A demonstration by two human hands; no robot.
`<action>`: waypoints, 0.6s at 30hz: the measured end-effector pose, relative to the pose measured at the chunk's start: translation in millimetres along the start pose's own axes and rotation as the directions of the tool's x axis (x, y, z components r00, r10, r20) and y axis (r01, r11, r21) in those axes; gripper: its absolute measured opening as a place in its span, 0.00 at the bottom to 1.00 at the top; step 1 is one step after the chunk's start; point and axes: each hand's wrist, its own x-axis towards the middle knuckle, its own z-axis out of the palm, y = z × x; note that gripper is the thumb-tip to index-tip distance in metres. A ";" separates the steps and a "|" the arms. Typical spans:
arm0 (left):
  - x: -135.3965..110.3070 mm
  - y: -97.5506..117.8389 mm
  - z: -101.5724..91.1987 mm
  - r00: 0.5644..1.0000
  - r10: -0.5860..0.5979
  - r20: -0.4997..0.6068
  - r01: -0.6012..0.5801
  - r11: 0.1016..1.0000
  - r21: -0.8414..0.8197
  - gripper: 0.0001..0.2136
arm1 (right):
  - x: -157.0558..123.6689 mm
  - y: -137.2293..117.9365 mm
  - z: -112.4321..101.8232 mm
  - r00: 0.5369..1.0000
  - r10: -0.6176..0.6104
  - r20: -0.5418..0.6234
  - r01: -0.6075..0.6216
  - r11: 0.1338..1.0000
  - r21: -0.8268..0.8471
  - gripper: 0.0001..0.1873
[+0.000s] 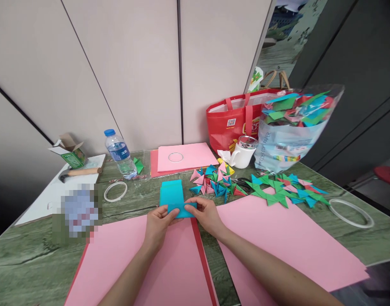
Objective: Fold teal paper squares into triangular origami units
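A small folded piece of blue paper [182, 211] is pinched at both ends, low over the table. My left hand [157, 223] grips its left end with the thumb on top; my right hand [207, 214] holds the right end between thumb and fingers. Right behind it lies a stack of blue paper pieces [171, 190], partly covered by the held one. Under my left hand is a large pink sheet [134, 263] with a red edge. More pink sheets [278, 242] lie beneath my right forearm. Folded paper pieces [214, 180] are heaped beyond my right hand.
A water bottle [120, 153], a hammer [82, 171] and a white ring [115, 192] are on the left. Toward the right are joined paper stars [271, 193], scissors [242, 183], a white mug [244, 154], a red bag [217, 127] and a filled plastic bag [278, 146].
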 end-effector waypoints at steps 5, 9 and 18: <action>-1.1 1.5 1.4 1.000 0.013 0.000 -0.013 0.999 0.052 0.09 | 0.6 -3.2 -2.1 0.998 -0.007 0.056 0.012 0.996 -0.089 0.07; -0.4 1.9 0.5 1.000 0.018 0.021 -0.020 0.995 0.098 0.08 | 1.4 -2.3 -2.9 0.997 -0.028 0.070 0.035 0.995 -0.095 0.06; -1.8 9.0 -1.6 0.979 -0.136 0.150 0.105 0.975 0.198 0.12 | 2.1 -2.7 -5.0 0.993 -0.056 0.103 0.068 0.990 -0.126 0.05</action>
